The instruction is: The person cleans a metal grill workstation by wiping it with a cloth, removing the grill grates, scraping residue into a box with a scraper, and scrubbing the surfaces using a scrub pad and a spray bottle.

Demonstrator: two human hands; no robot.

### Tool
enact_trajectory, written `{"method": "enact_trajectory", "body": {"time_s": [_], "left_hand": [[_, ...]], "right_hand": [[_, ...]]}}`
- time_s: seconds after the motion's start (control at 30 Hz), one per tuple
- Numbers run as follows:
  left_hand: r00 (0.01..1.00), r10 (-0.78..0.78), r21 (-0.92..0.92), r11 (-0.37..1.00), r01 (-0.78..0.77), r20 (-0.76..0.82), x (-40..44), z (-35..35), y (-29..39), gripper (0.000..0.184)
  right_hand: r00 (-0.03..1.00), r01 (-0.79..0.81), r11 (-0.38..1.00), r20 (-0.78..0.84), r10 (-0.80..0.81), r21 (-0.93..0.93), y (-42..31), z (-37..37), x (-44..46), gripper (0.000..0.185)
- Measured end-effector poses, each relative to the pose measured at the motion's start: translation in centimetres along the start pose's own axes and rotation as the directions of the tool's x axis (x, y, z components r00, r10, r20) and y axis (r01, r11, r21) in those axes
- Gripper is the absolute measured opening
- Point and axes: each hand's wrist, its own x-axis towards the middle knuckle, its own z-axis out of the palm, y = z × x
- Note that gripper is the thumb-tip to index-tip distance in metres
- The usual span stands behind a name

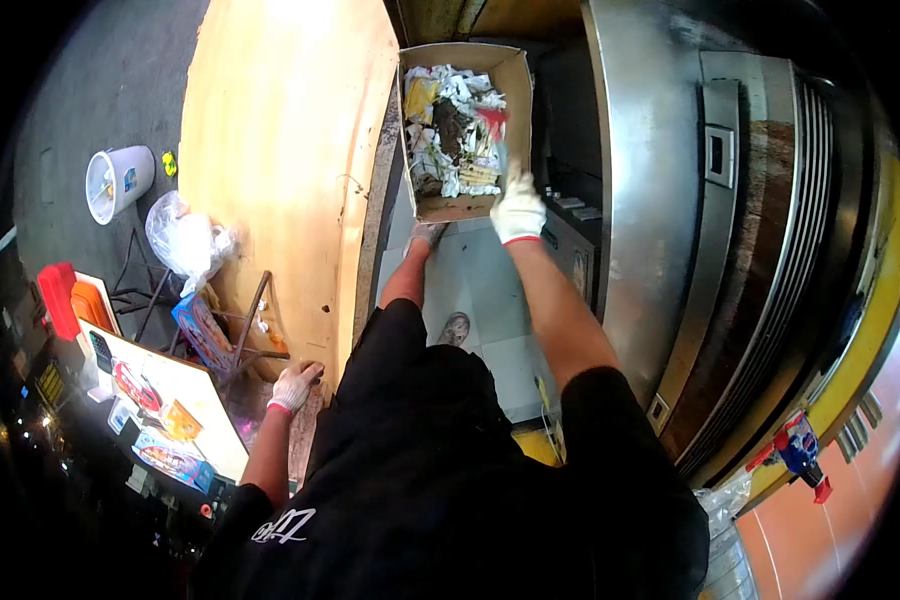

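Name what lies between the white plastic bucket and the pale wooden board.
Head view: a small yellow object, unidentifiable, on grey ground; a clear plastic bag sits lower in frame.

White bucket (122, 184), small yellow object (169, 163), clear plastic bag (188, 242), white tabletop (213, 415), silvery metal panel (652, 200)

The gloved right hand (519, 211) meets a cardboard box (518, 95) holding crumpled paper (428, 158); the gloved left hand (297, 386) is by the wooden desk (280, 130).
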Motion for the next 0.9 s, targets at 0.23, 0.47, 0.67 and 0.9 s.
{"method": "enact_trajectory", "body": {"time_s": [0.23,0.47,0.67,0.9], "left_hand": [[0.988,-0.154,-0.083,0.984,0.155,0.010,-1.3,-0.7,-1.7,0.047],[1.000,-0.003,-0.133,0.991,0.004,0.005,4.3,-2.8,3.6,0.049],[0.984,0.176,0.042,0.984,-0.174,-0.034,5.4,-3.9,14.5,0.046],[0.918,0.387,0.275,0.895,-0.351,-0.087,-2.8,1.5,18.5,0.060]], "right_hand": [[0.843,-0.081,0.997,0.534,0.071,-0.006,2.4,0.7,-7.1,0.070],[0.827,-0.560,-0.358,0.483,-0.288,0.747,9.2,-10.9,-20.6,0.080],[0.869,-0.390,-0.548,0.099,-0.484,0.740,12.6,-19.2,-34.5,0.096],[0.954,-0.285,-0.377,0.226,-0.195,0.881,16.0,-12.9,-43.1,0.078]]}}
